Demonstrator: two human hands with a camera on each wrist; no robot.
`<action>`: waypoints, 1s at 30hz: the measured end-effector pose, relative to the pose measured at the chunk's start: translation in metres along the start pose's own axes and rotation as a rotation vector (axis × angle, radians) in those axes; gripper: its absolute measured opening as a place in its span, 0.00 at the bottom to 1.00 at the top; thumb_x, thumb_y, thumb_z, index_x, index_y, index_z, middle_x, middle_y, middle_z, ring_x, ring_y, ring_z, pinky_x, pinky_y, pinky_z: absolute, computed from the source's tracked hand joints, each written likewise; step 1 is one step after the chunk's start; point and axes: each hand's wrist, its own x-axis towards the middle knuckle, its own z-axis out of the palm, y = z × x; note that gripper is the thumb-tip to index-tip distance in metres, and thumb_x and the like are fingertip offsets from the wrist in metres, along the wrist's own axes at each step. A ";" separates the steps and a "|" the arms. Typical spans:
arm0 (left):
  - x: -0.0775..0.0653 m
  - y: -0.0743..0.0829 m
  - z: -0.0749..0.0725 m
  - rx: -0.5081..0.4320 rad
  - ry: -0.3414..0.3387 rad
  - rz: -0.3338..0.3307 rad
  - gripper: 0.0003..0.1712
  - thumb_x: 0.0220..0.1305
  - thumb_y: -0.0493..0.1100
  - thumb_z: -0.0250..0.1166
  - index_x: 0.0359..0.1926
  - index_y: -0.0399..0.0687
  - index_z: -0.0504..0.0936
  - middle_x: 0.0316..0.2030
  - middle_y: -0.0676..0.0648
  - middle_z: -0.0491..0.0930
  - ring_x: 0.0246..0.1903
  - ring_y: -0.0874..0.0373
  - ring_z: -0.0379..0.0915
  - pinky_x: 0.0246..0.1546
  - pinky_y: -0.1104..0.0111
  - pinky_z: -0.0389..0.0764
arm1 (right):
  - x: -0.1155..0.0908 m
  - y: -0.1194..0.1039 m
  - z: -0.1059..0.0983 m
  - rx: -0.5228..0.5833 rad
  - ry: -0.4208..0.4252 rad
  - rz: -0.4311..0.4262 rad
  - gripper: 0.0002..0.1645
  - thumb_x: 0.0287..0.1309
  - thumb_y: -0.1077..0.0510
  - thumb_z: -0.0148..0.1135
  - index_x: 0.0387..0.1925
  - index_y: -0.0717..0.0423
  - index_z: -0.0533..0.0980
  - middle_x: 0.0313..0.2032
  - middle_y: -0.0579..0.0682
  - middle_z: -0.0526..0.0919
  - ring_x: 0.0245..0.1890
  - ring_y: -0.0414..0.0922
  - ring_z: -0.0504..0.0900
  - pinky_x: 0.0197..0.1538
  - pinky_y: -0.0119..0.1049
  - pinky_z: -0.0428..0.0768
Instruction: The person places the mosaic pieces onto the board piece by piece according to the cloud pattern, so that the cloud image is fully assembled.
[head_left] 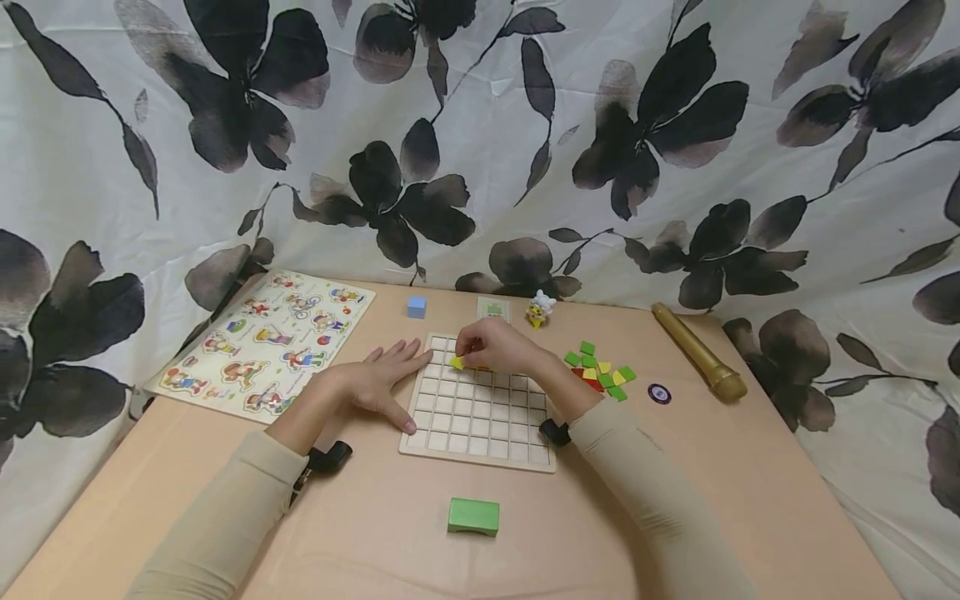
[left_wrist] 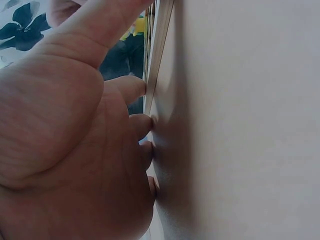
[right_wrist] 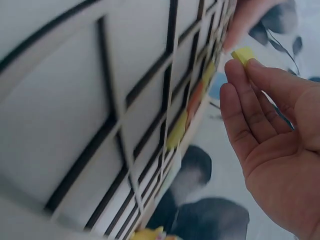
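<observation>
A pale wooden grid board (head_left: pixel 472 425) with square cells lies on the table in front of the person. The right hand (head_left: pixel 497 346) is over its far rows and pinches a small yellow tile (right_wrist: pixel 243 54) between thumb and fingertip. Beyond that hand, in the right wrist view, a yellow tile (right_wrist: pixel 176 131) and an orange-red tile (right_wrist: pixel 195 100) sit in a line along the far part of the board. Spread flat on the table, the left hand (head_left: pixel 378 383) has its thumb and fingertips at the board's left edge; its palm shows in the left wrist view.
Right of the board lie several loose green, yellow and red tiles (head_left: pixel 617 392), a dark round disc (head_left: pixel 659 393) and a gold microphone-shaped object (head_left: pixel 697 354). Behind are a blue cube (head_left: pixel 416 307), a card (head_left: pixel 493 310) and small figurine (head_left: pixel 537 313). A picture sheet (head_left: pixel 247 367) lies left, a green block (head_left: pixel 473 517) in front.
</observation>
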 end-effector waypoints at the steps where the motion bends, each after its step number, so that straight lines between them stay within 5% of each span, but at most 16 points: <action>1: 0.000 0.000 0.000 0.001 -0.001 0.001 0.77 0.46 0.73 0.78 0.85 0.54 0.43 0.84 0.40 0.30 0.83 0.39 0.22 0.81 0.40 0.31 | 0.004 -0.002 0.003 -0.010 -0.017 -0.003 0.02 0.64 0.65 0.70 0.36 0.55 0.86 0.32 0.45 0.86 0.33 0.40 0.79 0.39 0.31 0.78; 15: 0.002 0.001 0.000 -0.009 -0.009 -0.012 0.76 0.47 0.72 0.78 0.85 0.54 0.43 0.84 0.40 0.30 0.83 0.40 0.21 0.81 0.40 0.30 | 0.020 -0.011 0.010 -0.059 -0.131 0.019 0.04 0.62 0.68 0.70 0.35 0.58 0.87 0.29 0.47 0.86 0.29 0.38 0.77 0.35 0.29 0.76; 23: 0.001 0.000 0.000 -0.005 -0.003 -0.008 0.76 0.46 0.73 0.78 0.85 0.53 0.43 0.84 0.40 0.30 0.83 0.39 0.22 0.80 0.39 0.31 | 0.018 -0.015 0.012 -0.115 -0.178 0.028 0.07 0.63 0.66 0.70 0.42 0.58 0.88 0.38 0.49 0.87 0.35 0.39 0.78 0.41 0.30 0.77; 30: 0.001 0.000 -0.001 -0.005 -0.003 -0.003 0.76 0.47 0.72 0.78 0.85 0.52 0.43 0.84 0.39 0.30 0.83 0.38 0.22 0.80 0.39 0.31 | 0.001 -0.014 0.000 -0.102 -0.095 0.009 0.17 0.66 0.62 0.68 0.56 0.58 0.85 0.46 0.52 0.86 0.43 0.43 0.80 0.48 0.36 0.80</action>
